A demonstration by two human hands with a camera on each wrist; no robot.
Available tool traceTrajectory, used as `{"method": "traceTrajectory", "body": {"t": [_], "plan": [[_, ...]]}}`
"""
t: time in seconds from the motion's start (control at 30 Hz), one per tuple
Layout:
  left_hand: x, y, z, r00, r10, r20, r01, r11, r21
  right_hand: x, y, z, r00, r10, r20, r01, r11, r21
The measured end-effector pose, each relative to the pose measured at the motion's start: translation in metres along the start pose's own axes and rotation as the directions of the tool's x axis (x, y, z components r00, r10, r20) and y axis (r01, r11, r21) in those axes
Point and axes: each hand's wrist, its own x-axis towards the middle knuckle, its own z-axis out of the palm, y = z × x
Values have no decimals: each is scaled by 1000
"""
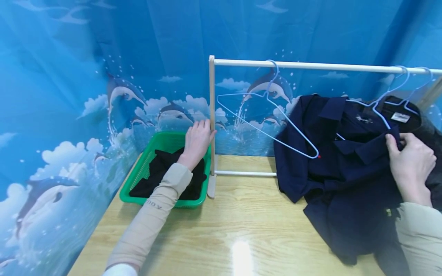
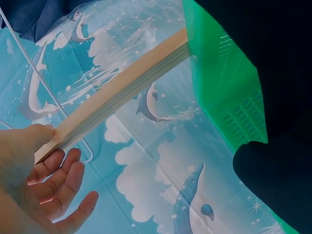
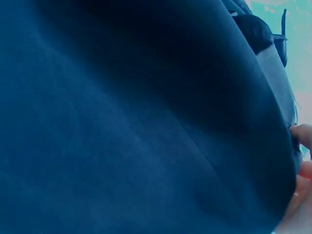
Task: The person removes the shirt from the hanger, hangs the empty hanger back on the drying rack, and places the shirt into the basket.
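My left hand (image 1: 198, 141) grips the upright wooden post (image 1: 212, 96) of a small clothes rack; in the left wrist view the thumb lies on one side of the post and fingers curl at the other. A navy collared shirt (image 1: 359, 207) hangs from a light blue hanger (image 1: 377, 102) on the rack's right side. With thumb and fingers, my right hand (image 1: 411, 163) pinches this shirt near its collar, beside the hanger's arm. Dark cloth fills most of the right wrist view, where fingertips (image 3: 303, 135) show at its edge.
A bare blue hanger (image 1: 293, 124) hangs from the white rail (image 1: 310, 66), tilted. Behind the shirt, a dark garment (image 1: 429, 134) hangs on another hanger. Left of the post, a green basket (image 1: 165, 142) holds black cloth (image 1: 148, 188). A dolphin-print curtain (image 1: 69, 115) backs the wooden table (image 1: 193, 241).
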Motion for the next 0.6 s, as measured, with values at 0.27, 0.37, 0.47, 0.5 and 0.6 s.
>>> {"method": "traceTrajectory", "body": {"t": [0.27,0.37,0.47,0.5,0.6], "plan": [[1,2,3,1000,6,3,-6,1000,4,-3,-6,7,987,-47,-151,70,986,151],[1,2,4,1000,6,0,-6,1000,-1,-3,-10,5,974,-70,-216,110,977,181],[0,2,4,1000,0,-2,0,1000,1,-3,-15,4,966,-81,-245,131,971,198],[0,1,4,1000,-1,-4,1,1000,1,-4,-17,4,965,-84,-248,137,969,204],[0,0,2,1000,-7,0,7,1000,2,-8,-20,5,966,-101,-240,150,970,194]]}}
